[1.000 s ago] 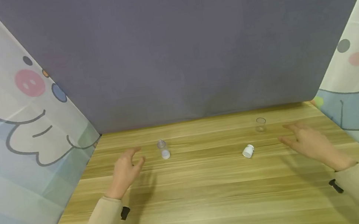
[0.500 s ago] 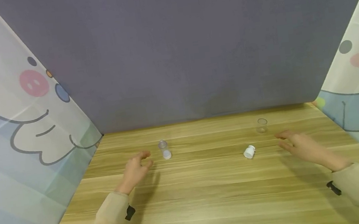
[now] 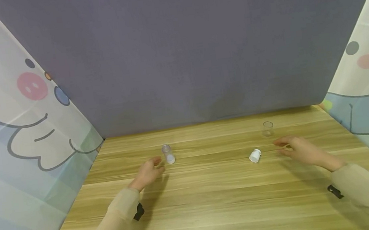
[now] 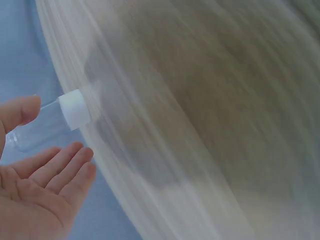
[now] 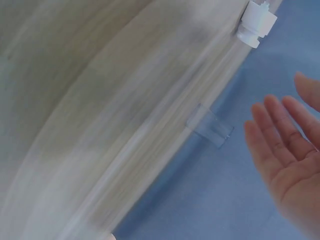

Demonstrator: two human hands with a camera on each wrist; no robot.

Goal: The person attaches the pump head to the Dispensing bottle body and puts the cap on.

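A small clear bottle (image 3: 166, 150) stands on its white end (image 4: 75, 110) at the left of the table. My left hand (image 3: 148, 172) is just left of it, fingers held apart from the thumb; in the left wrist view the bottle lies between thumb and fingers, overlapped by the thumb. At the right, my right hand (image 3: 302, 150) hovers over the table with its fingers stretched forward, holding nothing. Left of this hand is a small white bottle-shaped piece (image 3: 255, 155), leaning or lying on the wood. A small clear cup (image 3: 267, 129) stands beyond the fingertips.
The wooden table (image 3: 209, 207) ends at a dark grey-blue backdrop (image 3: 190, 53). Cartoon-print curtains (image 3: 0, 160) close in both sides. A black band (image 3: 138, 211) hangs below the left wrist, and another (image 3: 335, 191) below the right.
My left hand has moved right and come up to the clear bottle. My right hand has moved left, nearer the white piece. The things on the table stay put.
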